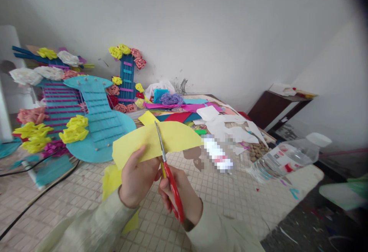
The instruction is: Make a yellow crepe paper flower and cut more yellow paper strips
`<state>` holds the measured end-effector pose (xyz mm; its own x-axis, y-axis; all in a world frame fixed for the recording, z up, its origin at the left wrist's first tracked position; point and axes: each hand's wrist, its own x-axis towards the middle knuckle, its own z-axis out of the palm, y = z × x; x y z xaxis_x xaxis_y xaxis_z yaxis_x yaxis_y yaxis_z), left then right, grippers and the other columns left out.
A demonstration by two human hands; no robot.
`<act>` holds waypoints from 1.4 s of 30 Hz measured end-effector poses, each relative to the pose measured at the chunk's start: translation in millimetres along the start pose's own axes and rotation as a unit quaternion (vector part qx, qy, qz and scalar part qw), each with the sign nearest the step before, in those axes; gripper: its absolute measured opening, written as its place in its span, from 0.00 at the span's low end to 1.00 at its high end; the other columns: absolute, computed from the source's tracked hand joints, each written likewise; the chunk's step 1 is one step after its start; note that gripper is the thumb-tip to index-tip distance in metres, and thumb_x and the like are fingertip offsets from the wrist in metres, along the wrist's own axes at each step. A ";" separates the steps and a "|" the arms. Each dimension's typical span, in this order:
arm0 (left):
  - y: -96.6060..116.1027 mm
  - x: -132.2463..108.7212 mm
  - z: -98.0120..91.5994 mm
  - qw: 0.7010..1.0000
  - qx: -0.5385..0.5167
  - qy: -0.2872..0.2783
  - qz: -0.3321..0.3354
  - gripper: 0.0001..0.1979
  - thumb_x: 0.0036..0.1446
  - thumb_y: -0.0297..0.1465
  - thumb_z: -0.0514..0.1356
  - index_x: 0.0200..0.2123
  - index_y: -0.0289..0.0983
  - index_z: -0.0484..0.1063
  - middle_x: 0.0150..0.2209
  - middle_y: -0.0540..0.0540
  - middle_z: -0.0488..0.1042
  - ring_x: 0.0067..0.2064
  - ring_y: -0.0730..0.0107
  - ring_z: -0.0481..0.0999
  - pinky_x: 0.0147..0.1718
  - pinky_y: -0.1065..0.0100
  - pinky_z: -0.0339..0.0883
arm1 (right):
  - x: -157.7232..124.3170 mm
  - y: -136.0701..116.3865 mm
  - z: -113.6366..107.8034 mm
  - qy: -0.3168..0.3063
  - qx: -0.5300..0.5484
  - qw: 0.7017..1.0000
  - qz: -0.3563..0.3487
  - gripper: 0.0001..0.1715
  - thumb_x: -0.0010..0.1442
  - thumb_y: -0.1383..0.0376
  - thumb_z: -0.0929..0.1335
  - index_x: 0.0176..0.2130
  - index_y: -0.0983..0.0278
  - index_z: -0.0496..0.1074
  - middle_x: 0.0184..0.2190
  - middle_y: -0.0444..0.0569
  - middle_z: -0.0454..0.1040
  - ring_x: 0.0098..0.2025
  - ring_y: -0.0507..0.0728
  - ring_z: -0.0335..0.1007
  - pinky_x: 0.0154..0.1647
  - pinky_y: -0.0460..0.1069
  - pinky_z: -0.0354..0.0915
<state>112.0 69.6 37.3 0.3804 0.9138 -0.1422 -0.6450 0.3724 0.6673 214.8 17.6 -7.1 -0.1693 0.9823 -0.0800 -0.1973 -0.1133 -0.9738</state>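
My left hand (137,181) pinches the lower edge of a yellow paper sheet (178,137), held up in front of me. My right hand (179,196) grips red-handled scissors (172,185). Their blades point up and cross the middle of the yellow sheet. More yellow paper (110,179) lies under my left wrist on the tiled table (235,202).
A teal guitar-shaped craft (99,123) with yellow paper flowers (74,129) lies at the left. Coloured paper scraps (201,110) and white pieces (227,129) cover the far table. A plastic water bottle (287,156) lies at the right near the table edge. Black cables (37,198) cross the left.
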 end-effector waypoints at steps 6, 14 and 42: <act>-2.2 0.8 5.5 0.998 -0.024 -0.052 0.022 0.20 0.57 0.35 0.48 0.50 0.39 0.68 0.36 0.45 0.76 0.22 0.71 0.68 0.09 0.73 0.53 | 1.6 1.0 -1.4 -0.010 0.009 1.000 0.010 0.35 0.44 0.36 0.64 0.31 0.64 0.61 0.14 0.35 0.58 0.10 0.44 0.53 0.06 0.38 0.51; -2.6 22.9 -7.4 0.989 -0.008 0.050 0.141 0.17 0.55 0.31 0.49 0.44 0.37 0.73 0.44 0.46 0.76 0.52 0.61 0.68 0.45 0.64 0.66 | 10.5 4.9 -12.9 -0.068 0.033 0.995 0.069 0.38 0.49 0.36 0.60 0.35 0.67 0.66 0.15 0.36 0.59 0.10 0.44 0.53 0.06 0.39 0.54; 52.7 -76.1 -125.2 0.834 0.529 0.067 -0.146 0.17 0.46 0.35 0.65 0.11 0.34 0.71 0.06 0.50 0.65 0.07 0.81 0.54 0.07 0.80 0.38 | -47.9 -38.0 -94.7 0.146 -0.092 0.985 0.017 0.30 0.53 0.39 0.59 0.31 0.64 0.62 0.16 0.36 0.60 0.10 0.45 0.50 0.09 0.41 0.47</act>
<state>-34.0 40.1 -8.2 0.2961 0.8454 -0.4445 0.4334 0.2958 0.8513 321.8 -11.0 13.6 0.1170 0.9825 -0.1447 -0.0132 -0.1442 -0.9895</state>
